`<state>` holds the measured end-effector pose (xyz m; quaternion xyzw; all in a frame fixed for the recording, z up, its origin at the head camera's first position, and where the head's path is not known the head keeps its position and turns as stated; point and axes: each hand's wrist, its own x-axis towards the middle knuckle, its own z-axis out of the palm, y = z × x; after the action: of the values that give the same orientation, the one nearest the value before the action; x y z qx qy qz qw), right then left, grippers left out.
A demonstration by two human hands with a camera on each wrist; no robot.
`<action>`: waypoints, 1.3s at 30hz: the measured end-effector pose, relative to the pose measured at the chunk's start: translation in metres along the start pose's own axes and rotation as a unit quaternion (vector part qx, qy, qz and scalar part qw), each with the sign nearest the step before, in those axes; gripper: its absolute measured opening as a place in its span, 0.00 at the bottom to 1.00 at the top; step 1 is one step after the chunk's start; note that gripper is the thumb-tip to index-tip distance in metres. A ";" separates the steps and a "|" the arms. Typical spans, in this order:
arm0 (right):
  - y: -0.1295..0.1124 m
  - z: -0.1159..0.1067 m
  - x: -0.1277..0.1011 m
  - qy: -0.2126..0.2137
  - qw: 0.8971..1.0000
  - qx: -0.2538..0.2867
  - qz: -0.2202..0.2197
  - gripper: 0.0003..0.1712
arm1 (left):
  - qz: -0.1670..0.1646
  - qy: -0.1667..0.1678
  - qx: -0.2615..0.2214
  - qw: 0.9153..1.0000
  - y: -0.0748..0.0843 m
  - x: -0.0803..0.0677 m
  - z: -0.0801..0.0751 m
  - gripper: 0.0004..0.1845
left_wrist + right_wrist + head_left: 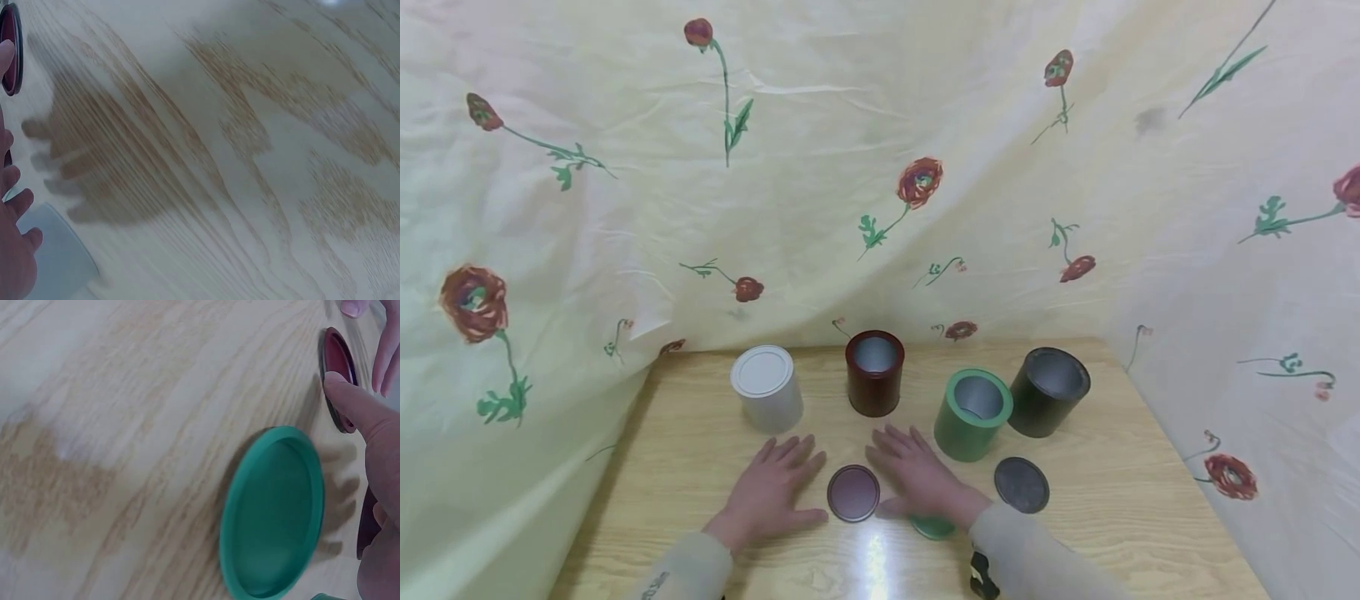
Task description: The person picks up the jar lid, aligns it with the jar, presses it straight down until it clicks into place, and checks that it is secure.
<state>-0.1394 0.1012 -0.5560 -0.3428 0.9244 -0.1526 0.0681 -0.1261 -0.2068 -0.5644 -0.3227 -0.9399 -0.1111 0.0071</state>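
Observation:
Both hands hold nothing, and their fingers are spread. The left hand is over the table in front of a white canister, which has a white lid on. To the right, the right hand hovers over the table, partly covering a green lid. Between the hands lies a dark red lid, near the right thumb. Behind them a dark red canister stands with its top uncovered. A green canister and a black canister, also uncovered, stand further right. A black lid lies in front of these two.
The light wooden table reflects a bright glare near its front. A pale curtain printed with red flowers hangs behind the table and along both sides. In the left wrist view, the hand's shadow falls on the wood.

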 end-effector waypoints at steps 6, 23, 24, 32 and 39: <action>-0.001 0.002 -0.002 -0.003 1.000 -0.001 0.002 0.51 | 0.008 0.011 0.002 1.000 0.002 0.004 0.006 0.47; -0.003 0.007 -0.003 0.024 1.000 0.017 -0.006 0.43 | 0.005 0.028 0.012 1.000 0.010 0.007 0.013 0.43; -0.003 0.007 -0.003 0.027 0.999 0.022 -0.007 0.43 | 0.005 0.028 0.010 1.000 0.010 0.007 0.013 0.43; -0.007 0.009 -0.001 0.033 0.998 0.058 -0.003 0.40 | 0.021 0.033 0.014 0.999 0.013 0.009 0.015 0.39; -0.010 0.008 -0.002 0.034 0.995 0.093 -0.004 0.40 | 0.028 0.035 0.012 0.999 0.013 0.011 0.017 0.37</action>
<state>-0.1296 0.0932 -0.5603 -0.3336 0.9066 -0.2496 0.0671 -0.1257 -0.1870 -0.5773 -0.3447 -0.9309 -0.1110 0.0472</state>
